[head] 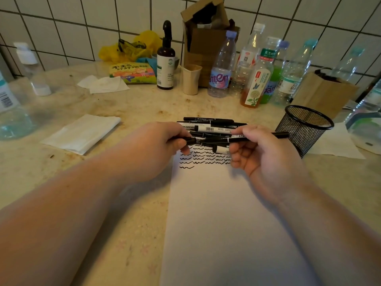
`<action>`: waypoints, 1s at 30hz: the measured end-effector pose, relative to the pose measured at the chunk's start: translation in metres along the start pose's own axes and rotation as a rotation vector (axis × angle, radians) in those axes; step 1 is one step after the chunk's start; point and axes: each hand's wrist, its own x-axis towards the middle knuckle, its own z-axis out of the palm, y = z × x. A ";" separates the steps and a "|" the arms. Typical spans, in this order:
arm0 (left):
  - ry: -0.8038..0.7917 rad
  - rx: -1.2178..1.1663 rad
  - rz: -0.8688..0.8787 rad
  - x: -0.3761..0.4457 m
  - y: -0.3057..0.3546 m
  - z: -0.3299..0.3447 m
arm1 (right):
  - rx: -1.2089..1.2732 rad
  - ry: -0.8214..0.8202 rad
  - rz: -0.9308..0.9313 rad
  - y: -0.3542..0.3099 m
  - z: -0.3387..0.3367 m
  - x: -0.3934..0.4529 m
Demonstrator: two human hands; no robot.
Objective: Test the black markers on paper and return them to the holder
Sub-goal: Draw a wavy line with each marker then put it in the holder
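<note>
Fingers of the left hand (165, 139) pinch a cap (190, 140); the right hand (259, 149) grips a thin marker (257, 137) above the scribbled paper (216, 203). Risks: a missed cap inks fingers (tip sits close), or an elbow tips the mesh holder (305, 129), just right of the marker pile (212, 125).

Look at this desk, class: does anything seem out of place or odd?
Yes: the black markers lie in a loose heap at the paper's far end, while the mesh holder beside them appears empty.
</note>
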 end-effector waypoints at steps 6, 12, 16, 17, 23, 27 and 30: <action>0.001 -0.022 0.023 -0.003 -0.001 0.000 | -0.052 -0.021 -0.029 -0.001 0.002 -0.002; -0.019 -0.015 0.061 -0.005 0.001 -0.002 | -0.098 -0.089 -0.040 0.004 0.001 -0.003; -0.054 0.016 0.063 -0.005 0.004 -0.003 | -0.118 -0.123 -0.048 0.005 0.002 -0.003; -0.066 -0.006 0.070 -0.006 0.005 -0.003 | -0.111 -0.131 -0.050 0.005 0.002 -0.004; -0.176 -0.244 0.033 -0.008 0.006 -0.003 | -0.151 -0.176 -0.072 0.002 0.000 -0.006; -0.241 -0.446 -0.001 -0.010 0.007 0.000 | -0.201 -0.212 -0.091 -0.003 -0.003 -0.004; -0.288 -0.582 -0.058 -0.010 0.008 0.003 | -0.215 -0.233 -0.092 -0.005 -0.006 -0.003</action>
